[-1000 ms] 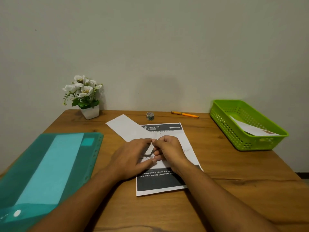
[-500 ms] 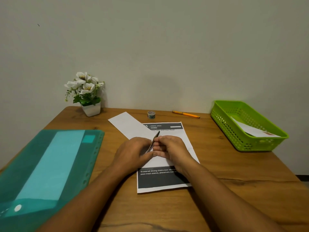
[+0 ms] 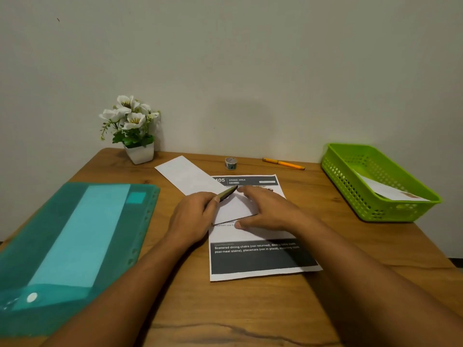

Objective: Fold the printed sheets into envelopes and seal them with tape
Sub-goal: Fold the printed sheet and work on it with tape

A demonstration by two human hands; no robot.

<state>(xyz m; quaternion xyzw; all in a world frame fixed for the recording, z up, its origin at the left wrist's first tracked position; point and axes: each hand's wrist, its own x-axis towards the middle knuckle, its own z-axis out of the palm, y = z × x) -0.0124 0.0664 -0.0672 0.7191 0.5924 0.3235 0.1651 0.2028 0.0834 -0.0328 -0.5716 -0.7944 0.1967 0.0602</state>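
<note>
The sheet lies flat at table centre, long axis running 12 to 6 o'clock, header at 12. It is light, limp and creases readily; hold it by edges or corners. The left hand pinches a folded corner flap that points toward 1 o'clock. The right hand is spread flat, pressing the fold. Tape sits at 12 o'clock, basket at 2 o'clock, folder at 9 o'clock.

Left hand pinches a folded flap of printed sheet; right hand flat.
</note>
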